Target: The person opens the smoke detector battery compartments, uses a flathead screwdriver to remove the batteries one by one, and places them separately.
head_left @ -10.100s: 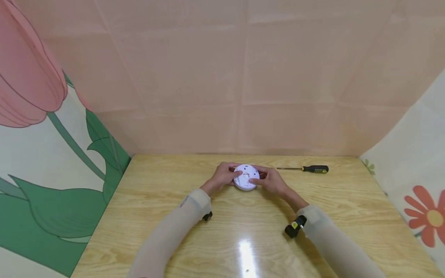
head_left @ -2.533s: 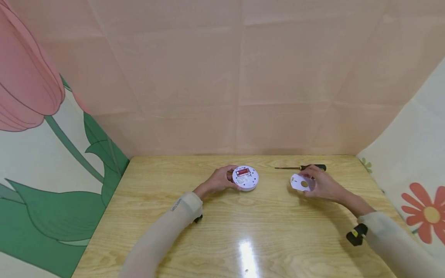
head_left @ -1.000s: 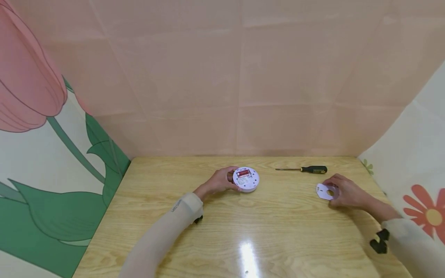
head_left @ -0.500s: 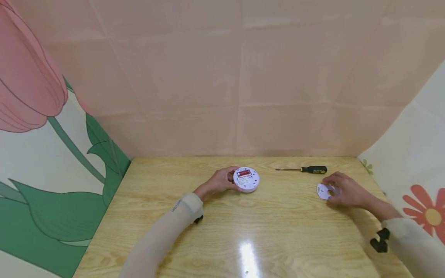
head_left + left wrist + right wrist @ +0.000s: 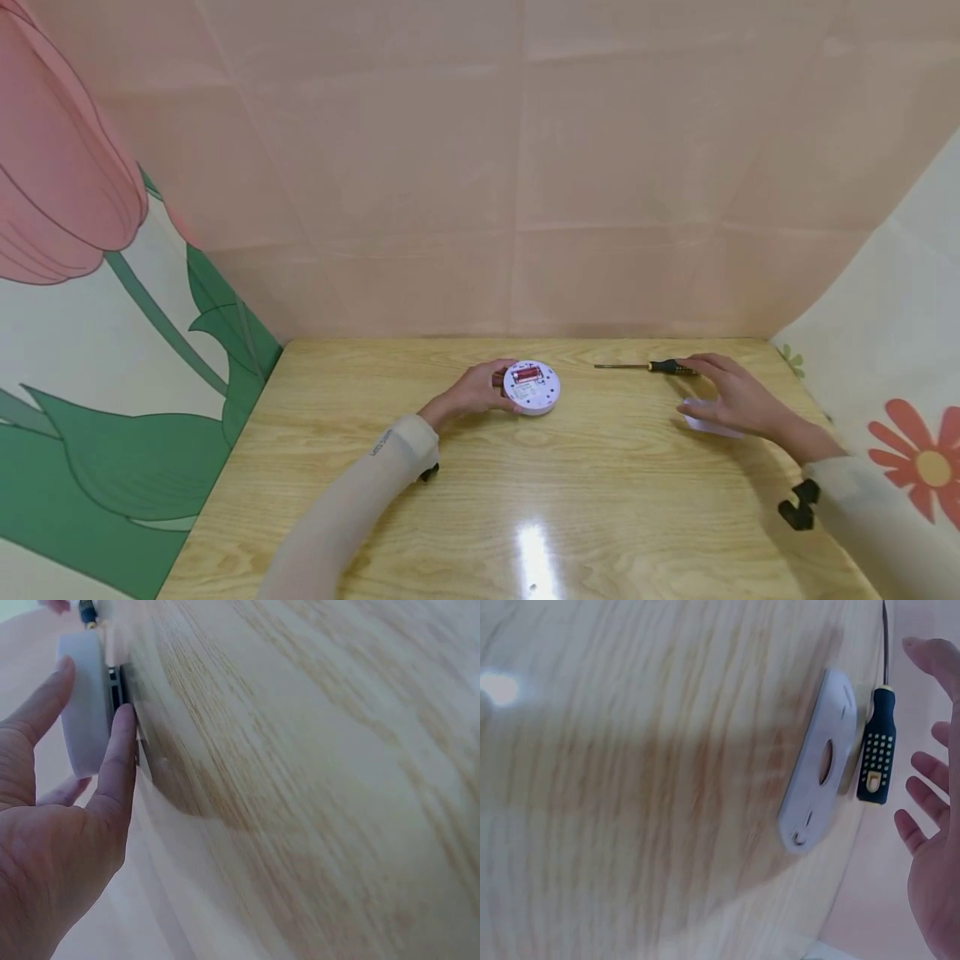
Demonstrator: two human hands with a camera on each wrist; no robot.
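Note:
A round white smoke detector (image 5: 531, 392) is held at mid-table by my left hand (image 5: 474, 388), its back facing up with a red battery showing. In the left wrist view, the thumb and fingers grip the detector (image 5: 84, 712) at its rim, and a black slotted part shows on its table side. My right hand (image 5: 738, 404), fingers spread, hovers over a white mounting plate (image 5: 708, 428) and partly covers it in the head view. The right wrist view shows the plate (image 5: 821, 772) lying on the table with a hole through its middle. Nothing sits between the right fingers.
A screwdriver (image 5: 622, 366) with a black and yellow handle lies behind the plate, its tip pointing left; the right fingertips overlap its handle in the head view. Pink cloth (image 5: 390, 200) hangs along the table's (image 5: 420, 533) back edge. Printed flower cloths stand at both sides.
My right hand has carried the mounting plate from the detector to the right, laid it down and let it go, then risen slightly. The left hand still holds the detector, its battery now exposed.

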